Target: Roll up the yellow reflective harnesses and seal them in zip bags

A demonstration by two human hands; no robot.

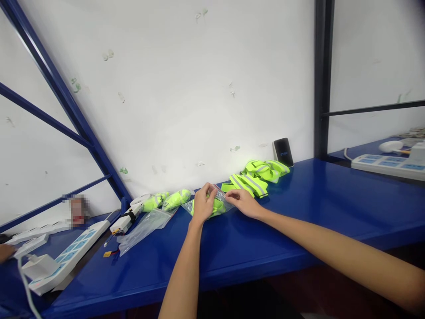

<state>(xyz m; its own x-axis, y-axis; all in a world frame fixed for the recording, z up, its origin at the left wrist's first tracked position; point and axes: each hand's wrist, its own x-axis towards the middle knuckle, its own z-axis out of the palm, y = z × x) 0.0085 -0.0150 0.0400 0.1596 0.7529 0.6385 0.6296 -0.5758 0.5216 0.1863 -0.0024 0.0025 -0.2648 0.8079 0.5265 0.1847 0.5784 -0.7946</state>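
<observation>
A clear zip-lock bag [218,207] with a folded neon-yellow reflective strap inside lies near the back of the blue table. My left hand [203,204] is closed around its left part and upper edge. On the other side, the fingertips of my right hand [245,202] pinch the bag by its red-lined opening. Just behind my right hand rest loose neon-yellow reflective straps [249,184] with grey bands, and a second heap [267,169] sits beyond them. Left of my hands are two bundled yellow pieces in clear bags, one of them a rolled bundle [177,199].
An unfilled clear bag [146,228] lies on the table's left, beside a white battery pack [123,221] with connector leads. A phone-like device [283,152] leans against the wall. Power strips [75,254] occupy the left side, where another person's hand [5,252] shows.
</observation>
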